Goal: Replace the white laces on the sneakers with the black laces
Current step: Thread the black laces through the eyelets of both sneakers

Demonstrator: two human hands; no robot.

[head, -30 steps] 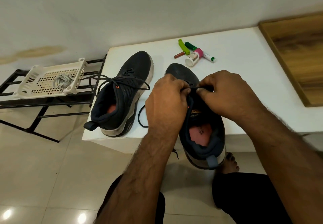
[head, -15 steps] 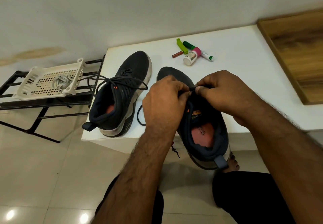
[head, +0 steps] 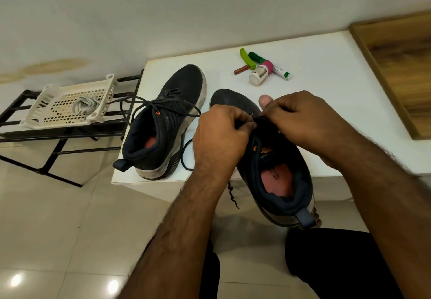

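Two dark sneakers lie on a white table [head: 314,70]. The left sneaker [head: 168,121] carries a black lace with loose ends trailing to the left. The right sneaker [head: 275,166] overhangs the table's front edge, heel toward me. My left hand [head: 221,133] and my right hand [head: 300,117] meet over its eyelets, each pinching the black lace [head: 186,156], whose slack loops onto the table and dangles below the edge. My right thumb points up. The white laces [head: 85,107] lie bunched in a white basket [head: 56,118].
The basket sits on a black metal rack [head: 60,135] left of the table. At the table's back lie a small white bottle [head: 257,75], a green clip [head: 247,58], a green-and-white tube [head: 277,68] and a brown stick. A wooden panel [head: 401,72] stands at right. Below is tiled floor.
Both hands stayed at the right sneaker's eyelets, working the lace. My right thumb has lifted and now sticks up. The sneaker has slid slightly toward me.
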